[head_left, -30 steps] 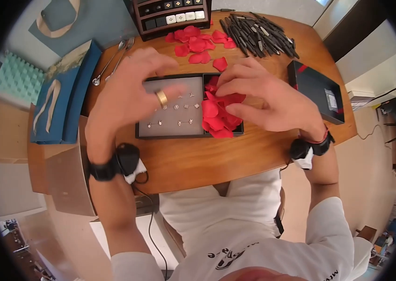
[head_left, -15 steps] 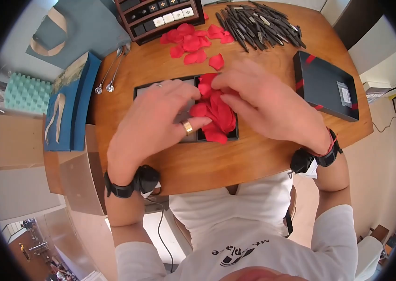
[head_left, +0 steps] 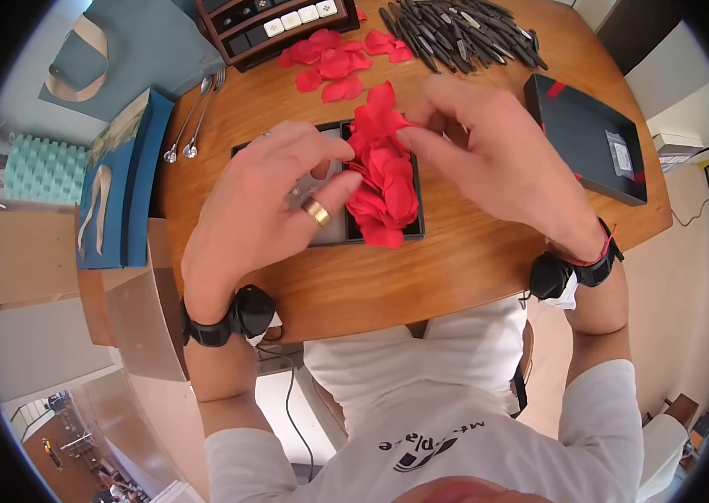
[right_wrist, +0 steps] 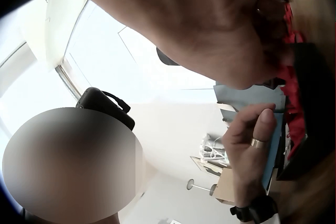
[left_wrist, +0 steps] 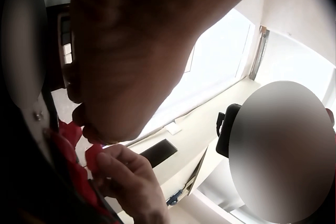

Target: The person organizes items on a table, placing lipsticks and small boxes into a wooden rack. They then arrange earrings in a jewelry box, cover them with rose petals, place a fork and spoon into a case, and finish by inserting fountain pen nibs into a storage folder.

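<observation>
Red petals (head_left: 388,180) heap in the right compartment of a black box (head_left: 371,241), some hanging over its front edge. Small jewellery pieces (head_left: 296,193) show in the grey left compartment, largely covered by the left hand (head_left: 258,197). That hand, a gold ring on it, has thumb and index apart beside the heap's left edge and grips nothing visible. The right hand (head_left: 497,155) pinches a red petal (head_left: 392,122) between thumb and index above the heap's back part. The left wrist view also shows the right hand (left_wrist: 131,182) with a petal (left_wrist: 93,157) at its fingertips.
Loose petals (head_left: 325,63) and a pile of black pens (head_left: 459,33) lie behind. A dark display rack (head_left: 275,33) stands at the back. The black lid (head_left: 585,138) is at the right; a spoon and fork (head_left: 195,126) and a blue bag (head_left: 124,189) are at the left.
Both hands have come closer to the petals since the first frame. In the last half second the left thumb has moved back from over the box, and the right hand now pinches a petal.
</observation>
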`<state>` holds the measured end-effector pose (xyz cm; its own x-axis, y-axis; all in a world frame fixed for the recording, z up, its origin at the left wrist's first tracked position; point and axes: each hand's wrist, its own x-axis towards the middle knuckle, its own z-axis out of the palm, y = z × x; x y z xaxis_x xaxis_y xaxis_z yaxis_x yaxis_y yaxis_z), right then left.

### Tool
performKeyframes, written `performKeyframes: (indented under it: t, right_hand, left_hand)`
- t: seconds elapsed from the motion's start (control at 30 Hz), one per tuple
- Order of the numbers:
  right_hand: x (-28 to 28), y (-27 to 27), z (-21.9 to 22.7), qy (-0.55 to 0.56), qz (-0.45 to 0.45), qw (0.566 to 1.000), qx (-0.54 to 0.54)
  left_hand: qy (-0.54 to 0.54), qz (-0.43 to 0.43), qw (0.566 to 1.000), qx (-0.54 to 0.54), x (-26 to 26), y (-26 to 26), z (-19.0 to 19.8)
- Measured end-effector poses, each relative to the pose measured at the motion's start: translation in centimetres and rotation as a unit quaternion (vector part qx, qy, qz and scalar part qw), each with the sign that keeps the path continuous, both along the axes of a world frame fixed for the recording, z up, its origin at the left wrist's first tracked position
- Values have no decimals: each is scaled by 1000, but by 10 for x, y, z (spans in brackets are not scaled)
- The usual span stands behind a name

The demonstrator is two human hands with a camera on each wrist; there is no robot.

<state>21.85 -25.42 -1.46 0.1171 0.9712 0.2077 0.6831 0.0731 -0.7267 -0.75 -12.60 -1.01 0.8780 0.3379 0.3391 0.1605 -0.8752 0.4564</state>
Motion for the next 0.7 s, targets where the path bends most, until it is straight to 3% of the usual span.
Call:
performKeyframes:
  t: [0.07, 0.13, 0.2, 0.3, 0.37, 0.53, 0.7]
  right_hand:
    - [-5, 8, -8, 36, -23, 999, -6]
    - [0, 12, -25, -79, 89, 981, 156]
    - [0, 11, -19, -39, 113, 988, 97]
    - [-5, 19, -26, -80, 0, 973, 216]
    - [-9, 18, -30, -95, -8, 974, 208]
    - [-11, 19, -41, -123, -6, 976, 182]
    - [-6, 17, -32, -45, 53, 981, 181]
  left_hand:
    - [85, -27, 995, -42, -2, 5, 2]
    - [74, -53, 996, -22, -2, 10, -8]
    - [62, -76, 995, -3, -2, 12, -12]
    - [26, -70, 997, 3, -1, 11, -12]
    - [12, -12, 999, -49, 0, 4, -10]
    - [-1, 40, 995, -87, 2, -3, -3]
    - [-23, 70, 992, -106, 4, -1, -6]
